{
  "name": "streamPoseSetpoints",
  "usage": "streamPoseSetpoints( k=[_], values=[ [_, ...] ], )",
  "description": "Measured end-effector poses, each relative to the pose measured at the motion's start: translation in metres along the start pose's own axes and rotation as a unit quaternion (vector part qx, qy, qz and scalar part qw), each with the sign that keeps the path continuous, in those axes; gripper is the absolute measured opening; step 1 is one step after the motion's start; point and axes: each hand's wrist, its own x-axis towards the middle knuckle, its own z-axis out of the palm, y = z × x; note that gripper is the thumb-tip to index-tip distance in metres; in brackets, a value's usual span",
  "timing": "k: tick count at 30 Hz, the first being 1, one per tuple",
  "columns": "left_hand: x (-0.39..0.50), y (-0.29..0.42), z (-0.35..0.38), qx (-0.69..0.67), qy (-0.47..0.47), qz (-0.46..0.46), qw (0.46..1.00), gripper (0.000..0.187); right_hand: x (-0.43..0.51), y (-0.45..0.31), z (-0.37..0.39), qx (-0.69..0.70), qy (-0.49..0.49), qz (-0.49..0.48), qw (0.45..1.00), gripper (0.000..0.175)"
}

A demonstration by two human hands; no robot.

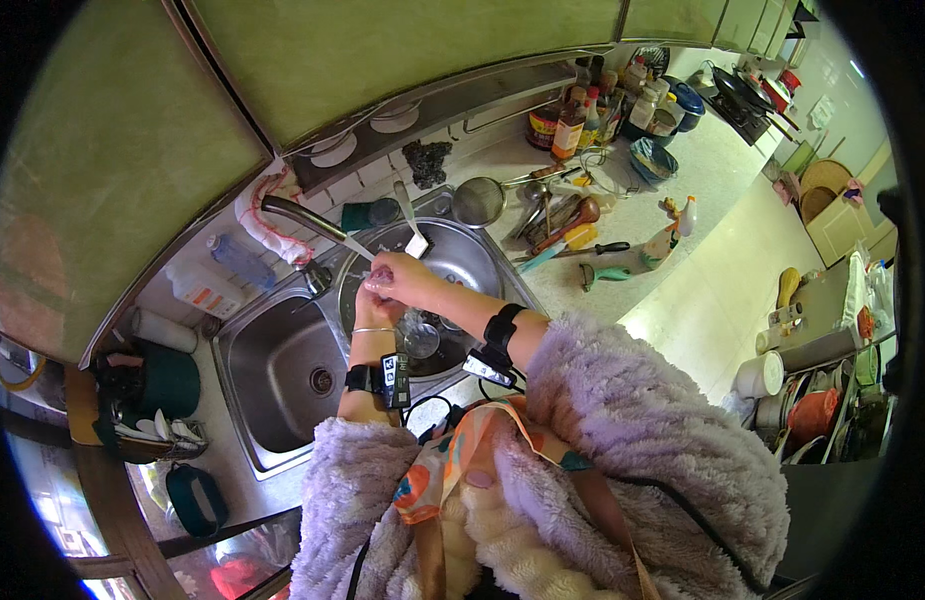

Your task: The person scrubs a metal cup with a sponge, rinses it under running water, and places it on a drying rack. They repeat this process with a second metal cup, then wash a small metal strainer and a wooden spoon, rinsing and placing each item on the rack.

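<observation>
My left hand [374,301] and my right hand [406,276] are pressed together above the round basin [486,264] of a steel double sink. Water runs onto them from the curved faucet spout [301,214], and the skin looks wet. The fingers overlap, so whether anything is held between them is hidden. Below, a clear glass [421,340] sits in the round basin, partly covered by my forearms. A white-headed brush or scraper [415,244] leans at the basin's back rim. Bare steel shows in the square basin [282,375] on the left.
Ladles, a strainer [479,202], a green peeler [605,274] and a spray bottle [687,217] lie or stand on the right counter. Sauce bottles [571,124] line the back wall. Left of the sink are a white jug [203,289] and a cutlery basket [162,442]. Cabinets [432,60] overhang the sink.
</observation>
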Motion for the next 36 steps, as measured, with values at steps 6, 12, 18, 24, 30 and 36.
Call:
streamPoseSetpoints(
  k=[6,12,18,24,30,36],
  values=[
    [0.021,-0.014,-0.005,0.001,0.023,0.063,0.998,0.021,0.001,0.020,0.020,0.104,0.197,0.180,0.958,0.023],
    [0.016,-0.018,-0.007,0.110,0.025,0.169,0.979,0.007,0.019,0.049,0.033,0.199,0.298,0.299,0.884,0.021],
    [-0.004,-0.002,0.008,0.137,0.029,0.183,0.973,0.009,0.009,0.032,0.004,0.473,0.041,0.403,0.782,0.019],
    [-0.009,0.014,0.009,0.182,0.084,-0.042,0.979,0.021,0.002,0.020,0.000,-0.078,-0.036,-0.013,0.996,0.026],
    [0.009,0.003,-0.004,0.059,0.096,0.059,0.992,0.018,-0.005,0.012,0.010,0.185,0.094,0.128,0.970,0.019],
    [-0.008,-0.023,0.023,0.140,0.045,0.259,0.955,0.014,0.000,0.020,0.005,0.416,0.136,0.355,0.826,0.010]
  ],
)
